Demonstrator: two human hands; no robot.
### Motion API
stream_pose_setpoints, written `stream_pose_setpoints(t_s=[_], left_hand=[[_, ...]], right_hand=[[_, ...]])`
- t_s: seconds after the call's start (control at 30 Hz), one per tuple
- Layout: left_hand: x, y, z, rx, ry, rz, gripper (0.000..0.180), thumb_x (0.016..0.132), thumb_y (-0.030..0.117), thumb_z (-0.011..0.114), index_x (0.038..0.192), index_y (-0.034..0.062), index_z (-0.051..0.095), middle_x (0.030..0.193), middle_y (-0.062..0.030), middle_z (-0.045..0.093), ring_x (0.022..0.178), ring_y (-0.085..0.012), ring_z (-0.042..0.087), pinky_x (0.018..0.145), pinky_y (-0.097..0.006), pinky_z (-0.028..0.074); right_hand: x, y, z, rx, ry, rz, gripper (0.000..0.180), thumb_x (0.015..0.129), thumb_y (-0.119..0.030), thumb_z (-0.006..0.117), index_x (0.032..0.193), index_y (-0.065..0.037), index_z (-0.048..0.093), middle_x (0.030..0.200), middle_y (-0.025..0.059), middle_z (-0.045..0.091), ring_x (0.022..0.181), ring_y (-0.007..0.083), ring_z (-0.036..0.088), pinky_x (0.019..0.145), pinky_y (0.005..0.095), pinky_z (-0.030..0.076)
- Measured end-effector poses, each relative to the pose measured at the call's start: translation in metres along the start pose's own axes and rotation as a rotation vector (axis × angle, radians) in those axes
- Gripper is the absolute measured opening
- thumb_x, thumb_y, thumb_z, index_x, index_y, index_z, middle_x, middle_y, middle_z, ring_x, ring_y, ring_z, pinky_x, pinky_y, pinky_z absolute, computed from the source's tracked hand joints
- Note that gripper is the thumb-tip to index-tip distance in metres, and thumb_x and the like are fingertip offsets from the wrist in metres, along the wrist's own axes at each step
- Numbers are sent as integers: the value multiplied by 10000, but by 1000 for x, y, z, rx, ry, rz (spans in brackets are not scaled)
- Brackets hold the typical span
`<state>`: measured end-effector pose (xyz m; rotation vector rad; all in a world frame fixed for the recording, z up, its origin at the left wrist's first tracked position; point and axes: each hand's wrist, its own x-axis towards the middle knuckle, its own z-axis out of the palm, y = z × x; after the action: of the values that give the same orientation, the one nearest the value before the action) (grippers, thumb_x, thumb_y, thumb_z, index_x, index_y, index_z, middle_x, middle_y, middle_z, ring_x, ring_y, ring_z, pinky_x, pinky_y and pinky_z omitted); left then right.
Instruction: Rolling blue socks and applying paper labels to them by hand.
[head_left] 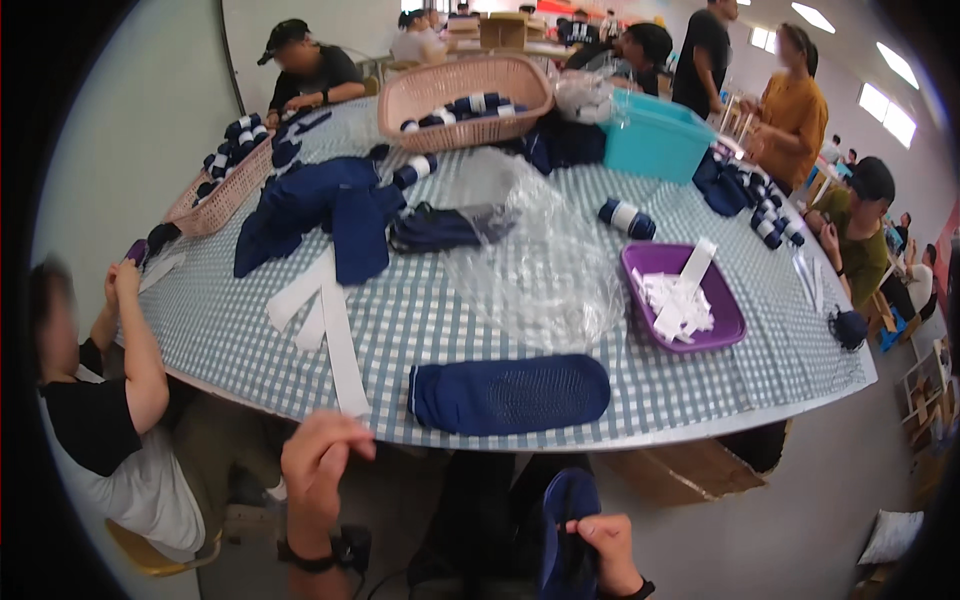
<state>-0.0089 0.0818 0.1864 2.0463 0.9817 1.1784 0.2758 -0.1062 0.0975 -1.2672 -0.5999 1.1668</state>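
Near the table's front edge my left hand (325,460) hangs in the air, its fingers loosely bent and nothing visible in them. White paper strips (343,350) lie just beyond it. My right hand (605,550), below the table edge, pinches a navy sock (562,530) between thumb and fingers over my lap. Flat on the table between the hands lies a folded navy sock with a dotted sole (520,395). A purple basin (735,325) with small white paper pieces stands beyond it to the right.
Behind the sock spreads a clear plastic bag (540,270). Navy socks (360,235) are heaped at left; a rolled, white-banded bundle (628,218) lies right. Pink baskets (395,105) and a turquoise bin (655,140) stand farther back. Several people sit or stand around the checked tablecloth (250,345).
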Motion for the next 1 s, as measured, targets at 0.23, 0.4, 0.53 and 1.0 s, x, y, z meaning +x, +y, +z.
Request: stream_pose_setpoints(t_s=[0.23,0.4,0.53,1.0], left_hand=[[58,5,65,448,-191,153,298,857,102,591,1126,0,669,1200,-184,641,1284,-449,479,1072,-499,367],[63,-2,58,468,-228,125,265,878,73,549,1087,-13,686,1215,-187,640,1276,-409,506,1060,-479,390],[59,-8,62,457,-190,228,194,802,-24,605,967,4,701,1157,-158,672,1225,-367,562,1013,-442,440],[78,8,50,513,-356,203,370,660,-83,555,989,5,700,1130,-170,674,1087,-375,608,963,-425,463]], right_hand=[[4,4,-23,190,80,89,228,901,-161,656,891,57,721,921,128,733,861,179,680,834,307,524],[5,10,-40,227,170,150,257,917,-173,631,912,73,707,910,133,728,817,156,663,790,288,522],[10,11,-50,222,173,177,285,927,-196,616,918,74,706,889,130,727,792,139,651,757,272,515],[22,11,-58,234,191,148,230,921,-163,634,938,50,718,947,110,728,894,154,653,870,298,495]])
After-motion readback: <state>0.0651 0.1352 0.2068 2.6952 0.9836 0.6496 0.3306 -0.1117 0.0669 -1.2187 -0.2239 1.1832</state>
